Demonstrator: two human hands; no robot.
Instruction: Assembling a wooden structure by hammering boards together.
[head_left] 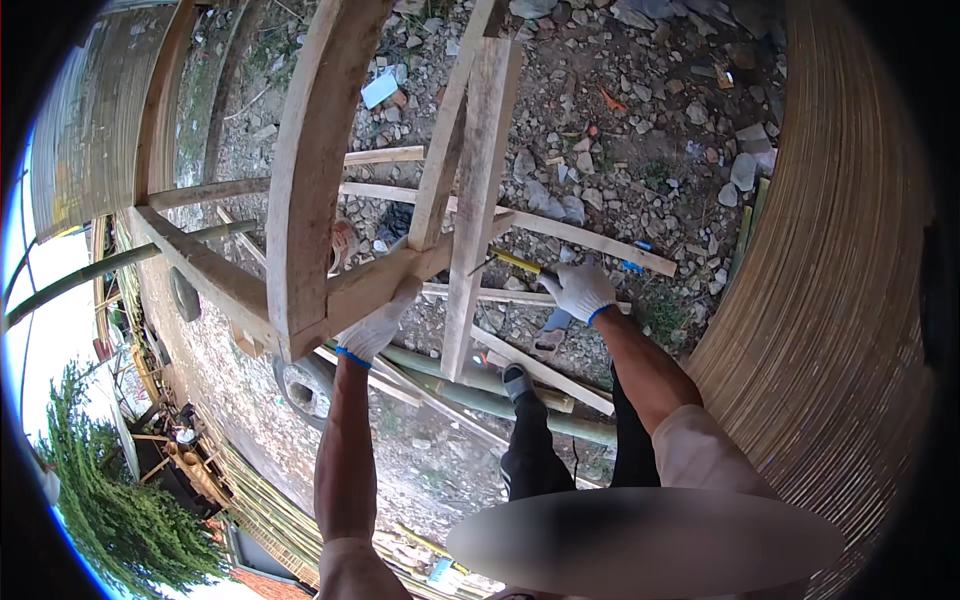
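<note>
My left hand (385, 318), in a white knit glove with a blue cuff, is closed on the short wooden crossbeam (372, 284) of a timber frame. My right hand (582, 290), gloved alike, grips a hammer (517, 262) by its yellow and black handle. The hammer's narrow dark head is beside a rough upright board (482, 190); I cannot tell whether they touch. This board stands close against the crossbeam's right end. A second slanting timber (440, 165) meets the crossbeam just left of it. The thick post (318, 160) rises at the crossbeam's left end.
Loose planks (590, 243) and green bamboo poles (470, 393) lie on stony ground by my feet. Something like a handsaw (551, 335) lies below my right hand. A slatted bamboo wall (820, 250) curves along the right. A round stone block (303, 390) sits left of my left forearm.
</note>
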